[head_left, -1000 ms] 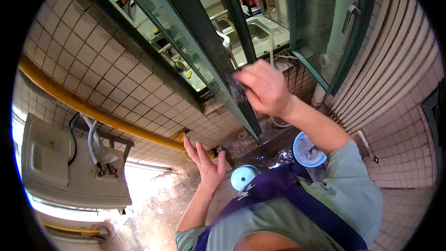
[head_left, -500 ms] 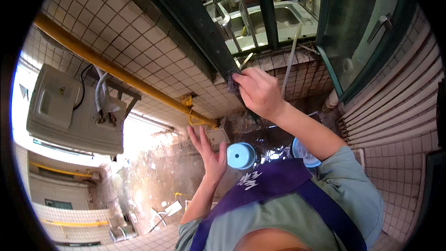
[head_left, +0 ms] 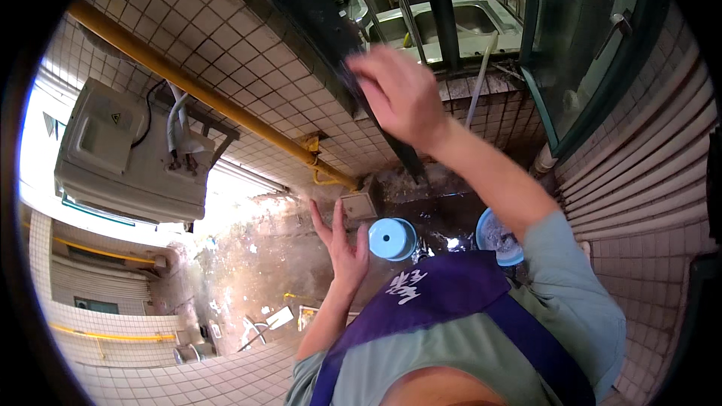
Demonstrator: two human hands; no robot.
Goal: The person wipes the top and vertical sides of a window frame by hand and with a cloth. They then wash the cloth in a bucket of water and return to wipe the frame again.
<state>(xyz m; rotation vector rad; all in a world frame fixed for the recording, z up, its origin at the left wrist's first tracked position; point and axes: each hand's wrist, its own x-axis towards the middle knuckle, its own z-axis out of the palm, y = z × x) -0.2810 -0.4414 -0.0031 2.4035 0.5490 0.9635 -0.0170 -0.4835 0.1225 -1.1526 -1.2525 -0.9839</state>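
My right hand (head_left: 406,98) is closed around a dark, mesh-like metal scourer (head_left: 349,77), which is smeared by motion and partly hidden by the fingers. The scourer is against, or very close to, the dark green window frame bar (head_left: 320,19) that runs down from the top. Lower down, my left hand (head_left: 346,252) is held in the air with fingers spread and nothing in it. Just right of it, at floor level, stands a round light-blue stool (head_left: 402,244) with a hole in its top.
A blue basin (head_left: 505,234) with sudsy water sits on the wet floor. Beyond the bars lies a steel sink (head_left: 459,22). The green glass window panel (head_left: 579,45) stands open at right. A yellow pipe (head_left: 203,109) and an air-conditioner unit (head_left: 124,154) are at left.
My right hand has moved up and slightly left along the bar with the scourer. My left hand stays raised and spread. The view has shifted a little.
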